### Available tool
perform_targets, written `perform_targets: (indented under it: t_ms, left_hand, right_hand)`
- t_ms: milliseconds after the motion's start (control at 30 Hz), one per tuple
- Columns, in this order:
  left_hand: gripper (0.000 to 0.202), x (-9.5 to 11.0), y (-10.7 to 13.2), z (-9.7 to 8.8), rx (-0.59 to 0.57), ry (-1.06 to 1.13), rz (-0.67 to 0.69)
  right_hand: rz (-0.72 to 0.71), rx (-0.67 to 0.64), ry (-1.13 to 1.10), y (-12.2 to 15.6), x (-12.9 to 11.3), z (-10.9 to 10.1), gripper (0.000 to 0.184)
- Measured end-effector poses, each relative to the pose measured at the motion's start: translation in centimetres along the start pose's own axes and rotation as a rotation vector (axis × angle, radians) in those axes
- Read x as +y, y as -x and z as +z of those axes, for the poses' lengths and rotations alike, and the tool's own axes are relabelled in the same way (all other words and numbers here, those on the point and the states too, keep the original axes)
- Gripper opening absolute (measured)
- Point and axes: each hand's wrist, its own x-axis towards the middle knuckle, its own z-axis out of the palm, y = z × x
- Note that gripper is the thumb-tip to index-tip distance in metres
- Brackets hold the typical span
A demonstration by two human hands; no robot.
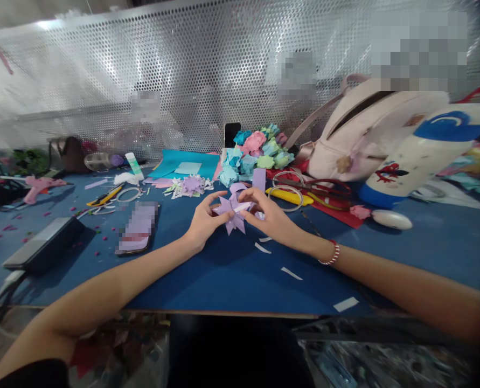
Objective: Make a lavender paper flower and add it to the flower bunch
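A pointed purple paper flower [235, 223] is held between my two hands, a little above the blue table. My left hand [207, 218] pinches its left side with thumb and fingers. On the other side, my right hand [270, 215] grips it, its fingertips close to a small white strip [243, 207] lying across the flower. Whether that strip is stuck down or held, I cannot tell. A purple paper strip [259, 180] stands out just behind my right fingers. Layered cut-paper flowers [193, 186] lie beyond my left hand.
White paper scraps [291, 274] lie on the blue table [223, 280]. A phone [138, 229], yellow cutter [104, 195], power bank [46, 242] and pink glue gun [41, 187] are at left. Behind sit crumpled paper flowers [266, 160]; at right, scissors [328, 188], a bottle [417, 156] and a pink backpack [356, 140].
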Motion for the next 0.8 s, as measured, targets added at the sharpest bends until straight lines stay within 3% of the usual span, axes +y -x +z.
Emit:
perform_targets:
  t_ms: [167,333,500,800]
  left_hand:
    - [0.062,-0.1,-0.1,-0.1,0.042,0.009,-0.007]
    - [0.062,0.1,0.0,-0.1,0.039,-0.059,-0.004]
    - [0.062,0.1,0.3,0.1,-0.001,-0.095,0.037]
    - [0.055,0.0,0.4,0.1,0.026,-0.370,0.129]
  right_hand:
    - [-0.169,0.081,0.103,0.1,-0.6,-0.4,0.021]
    - [-0.350,0.103,0.446,0.1,-1.0,-1.1,0.010]
    - [-0.358,0.131,0.694,0.0,-0.4,-1.5,0.008]
    - [-0.374,0.076,0.785,0.1,-0.7,-1.3,0.008]
